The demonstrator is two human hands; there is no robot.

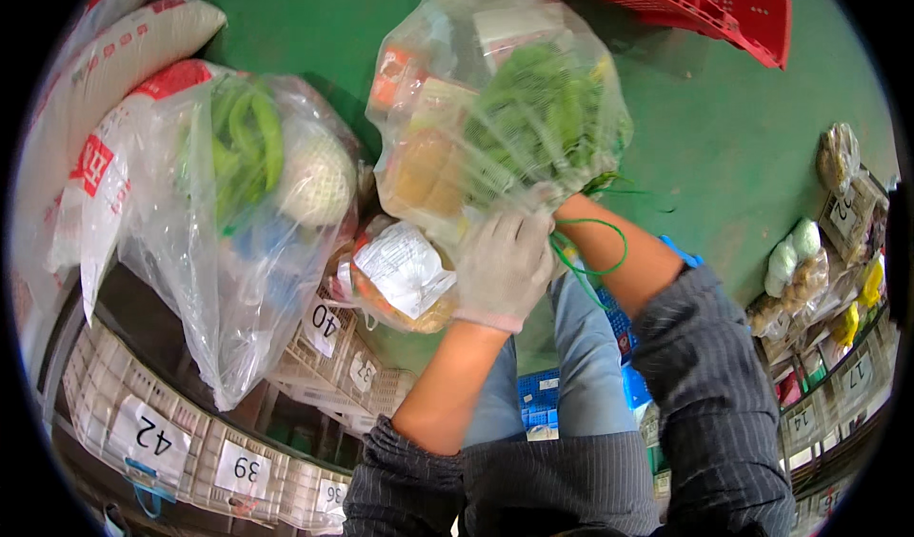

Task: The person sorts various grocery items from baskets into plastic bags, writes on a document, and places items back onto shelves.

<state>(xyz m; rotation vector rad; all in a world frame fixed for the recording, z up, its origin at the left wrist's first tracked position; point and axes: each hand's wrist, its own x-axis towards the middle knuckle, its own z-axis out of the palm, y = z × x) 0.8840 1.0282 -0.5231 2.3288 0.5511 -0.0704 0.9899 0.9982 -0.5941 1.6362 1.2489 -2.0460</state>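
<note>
Probably limp but weighty, the bag of greens (495, 109) near the red crate (709, 13) suits a neck hold; the left hand (505, 263) clutches there, the right hand's (549, 194) grip unclear.

In the middle, can see the large bag (457, 137), with leafy vegetables (538, 109) inside, at its right part. To the left of it, can find another bag (214, 251), with peppers (252, 137) in the upper part; farther left, some sacks (124, 61). Below the large bag, just left of the left hand (505, 261), can notice a small bag (428, 318) with a paper (405, 266) on it. Ahead at right, can see a basket (728, 4); at lower left, labelled crates (198, 432).
</note>
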